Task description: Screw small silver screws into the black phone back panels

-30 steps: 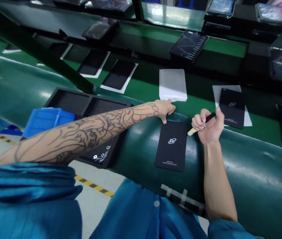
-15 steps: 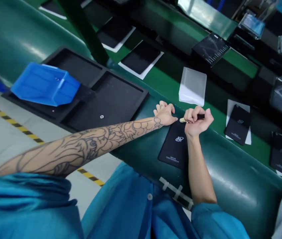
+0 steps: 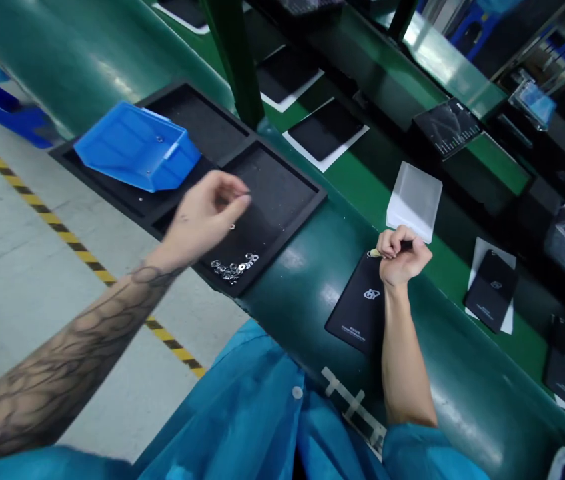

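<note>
Black flat panel lies slanted on the green worktop, matte, rounded corners. White logo near mid-face, apparently letters HY with a swoosh; small print by the near edge, too small to read. Pale-tipped tool at a small ring in the panel's far end, clamped in the curled fingers of the right hand. Left hand over the black tray: thumb and fingertips drawn close; cannot tell whether they hold anything. On tray: metal rings, blue bin. Beyond panel: stack of whitish sheets.
</note>
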